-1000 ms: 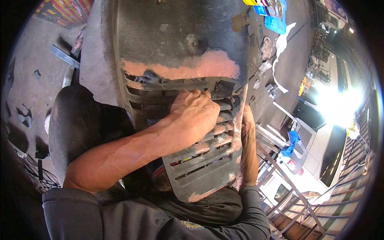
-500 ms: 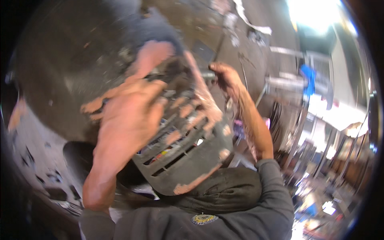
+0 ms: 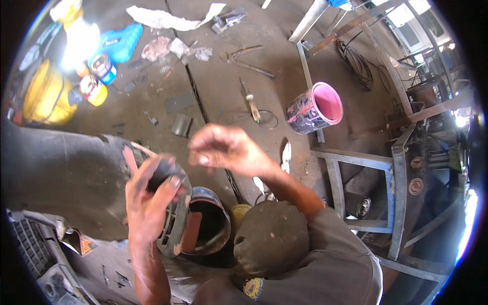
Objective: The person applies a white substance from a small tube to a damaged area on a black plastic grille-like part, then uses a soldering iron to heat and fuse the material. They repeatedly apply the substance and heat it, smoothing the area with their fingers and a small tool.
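Observation:
A dark grey moulded panel (image 3: 76, 178) with pink filler patches and a slotted end lies across the left side, by my lap. At its slotted end my left hand (image 3: 147, 203) curls thumb and fingers around the dark edge. To the right of it, my right hand (image 3: 231, 150) is raised over the floor, fingers bent and apart from the thumb, with nothing visible between them; its fingertips are a little blurred. Just below the hands, an open bucket (image 3: 223, 229) with a dark inside stands partly behind the panel end.
A pink-lined paint can (image 3: 305, 114) stands to the right. A putty knife (image 3: 251, 104), a bent grey scrap (image 3: 181, 125) and torn paper (image 3: 157, 18) lie on the floor. Small tins (image 3: 94, 90) and a yellow container (image 3: 46, 96) are far left. A metal frame (image 3: 391, 183) fills the right.
The view has swung, bringing more floor and the paint can into sight. My left hand has gone from the panel's face to its end edge; my right hand has come closer to the left.

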`<move>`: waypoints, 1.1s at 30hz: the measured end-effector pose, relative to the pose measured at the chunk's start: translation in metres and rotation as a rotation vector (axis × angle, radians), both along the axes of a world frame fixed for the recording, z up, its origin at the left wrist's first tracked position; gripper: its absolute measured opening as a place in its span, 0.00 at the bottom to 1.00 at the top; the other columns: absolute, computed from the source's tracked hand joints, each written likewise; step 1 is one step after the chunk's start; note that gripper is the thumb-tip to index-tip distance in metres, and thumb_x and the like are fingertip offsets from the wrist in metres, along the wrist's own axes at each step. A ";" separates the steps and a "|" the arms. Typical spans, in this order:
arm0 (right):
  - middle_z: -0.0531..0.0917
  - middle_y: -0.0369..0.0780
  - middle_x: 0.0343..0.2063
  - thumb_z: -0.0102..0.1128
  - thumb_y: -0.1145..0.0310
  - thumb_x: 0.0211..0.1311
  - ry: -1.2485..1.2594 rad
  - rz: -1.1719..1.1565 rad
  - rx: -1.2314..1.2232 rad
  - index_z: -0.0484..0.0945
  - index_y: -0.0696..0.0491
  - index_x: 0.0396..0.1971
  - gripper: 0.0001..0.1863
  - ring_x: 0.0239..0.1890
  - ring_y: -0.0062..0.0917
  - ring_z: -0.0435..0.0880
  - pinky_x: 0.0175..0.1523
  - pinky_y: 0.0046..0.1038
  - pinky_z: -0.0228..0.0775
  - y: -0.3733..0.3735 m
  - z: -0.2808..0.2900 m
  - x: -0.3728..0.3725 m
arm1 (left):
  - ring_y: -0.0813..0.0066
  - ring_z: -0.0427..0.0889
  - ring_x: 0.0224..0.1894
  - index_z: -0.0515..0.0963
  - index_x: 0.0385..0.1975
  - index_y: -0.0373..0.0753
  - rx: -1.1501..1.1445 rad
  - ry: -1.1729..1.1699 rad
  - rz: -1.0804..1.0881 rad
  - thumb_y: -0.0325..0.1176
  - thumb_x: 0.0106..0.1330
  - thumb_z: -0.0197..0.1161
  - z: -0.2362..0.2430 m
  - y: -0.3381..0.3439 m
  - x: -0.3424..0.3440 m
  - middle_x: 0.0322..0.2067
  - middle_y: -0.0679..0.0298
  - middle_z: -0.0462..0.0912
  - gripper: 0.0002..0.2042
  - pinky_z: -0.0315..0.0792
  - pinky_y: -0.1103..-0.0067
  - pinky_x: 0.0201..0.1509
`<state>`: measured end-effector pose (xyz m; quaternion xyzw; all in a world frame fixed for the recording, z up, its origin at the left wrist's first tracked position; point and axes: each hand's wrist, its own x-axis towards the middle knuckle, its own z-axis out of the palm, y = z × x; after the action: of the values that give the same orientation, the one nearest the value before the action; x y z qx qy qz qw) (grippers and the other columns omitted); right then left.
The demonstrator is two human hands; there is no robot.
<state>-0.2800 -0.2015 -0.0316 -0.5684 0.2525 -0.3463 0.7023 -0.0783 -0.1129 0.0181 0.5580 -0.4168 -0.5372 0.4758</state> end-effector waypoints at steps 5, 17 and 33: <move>0.83 0.42 0.36 0.62 0.66 0.64 0.428 -0.303 0.180 0.77 0.58 0.46 0.15 0.32 0.20 0.81 0.40 0.25 0.75 0.069 -0.128 -0.085 | 0.72 0.80 0.29 0.73 0.47 0.35 0.007 0.065 0.342 0.31 0.58 0.67 0.001 0.073 0.056 0.37 0.61 0.81 0.18 0.71 0.79 0.31; 0.84 0.52 0.31 0.58 0.64 0.61 1.134 -0.609 -0.077 0.78 0.57 0.41 0.14 0.35 0.41 0.86 0.41 0.39 0.77 0.084 -0.169 -0.161 | 0.74 0.77 0.31 0.73 0.50 0.37 0.005 -0.202 0.910 0.33 0.61 0.62 0.004 0.227 0.142 0.39 0.64 0.78 0.17 0.69 0.81 0.31; 0.84 0.49 0.29 0.65 0.68 0.52 1.432 -0.700 0.297 0.61 0.56 0.62 0.37 0.30 0.36 0.85 0.34 0.36 0.77 0.209 -0.236 -0.199 | 0.67 0.80 0.38 0.75 0.49 0.37 0.045 0.721 0.102 0.29 0.64 0.60 0.040 -0.021 -0.053 0.36 0.60 0.82 0.14 0.73 0.74 0.40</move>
<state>-0.4790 0.0078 -0.2677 -0.4412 0.8473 -0.0611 0.2894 -0.1317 -0.1343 0.0583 0.3631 -0.1819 -0.6841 0.6058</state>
